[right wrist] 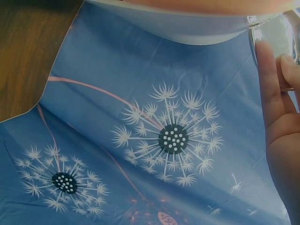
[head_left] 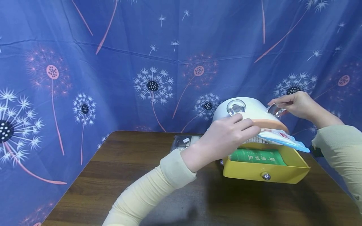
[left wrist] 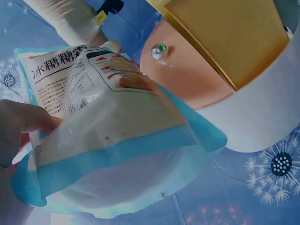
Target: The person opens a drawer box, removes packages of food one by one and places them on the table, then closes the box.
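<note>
My left hand [head_left: 226,136] pinches a white and light-blue plastic bag of sugar [left wrist: 126,117] at its edge, above an open yellow drawer [head_left: 266,176]. Inside that drawer lies a green packet [head_left: 257,156] with pale lettering. The drawer belongs to a white rounded storage box [head_left: 255,106] with an orange front [left wrist: 187,79]. At the box's upper right, my right hand [head_left: 301,106] grips a clear, silver-rimmed round piece [right wrist: 276,37]. A matching round piece [head_left: 236,107] sits on the box's top left. The left hand and bag hide part of the box front.
Behind the left forearm, a dark, clear-wrapped packet [head_left: 181,142] with a white label lies on the brown wooden table [head_left: 121,163]. A blue dandelion-print cloth [head_left: 113,78] hangs close behind the box and along both sides.
</note>
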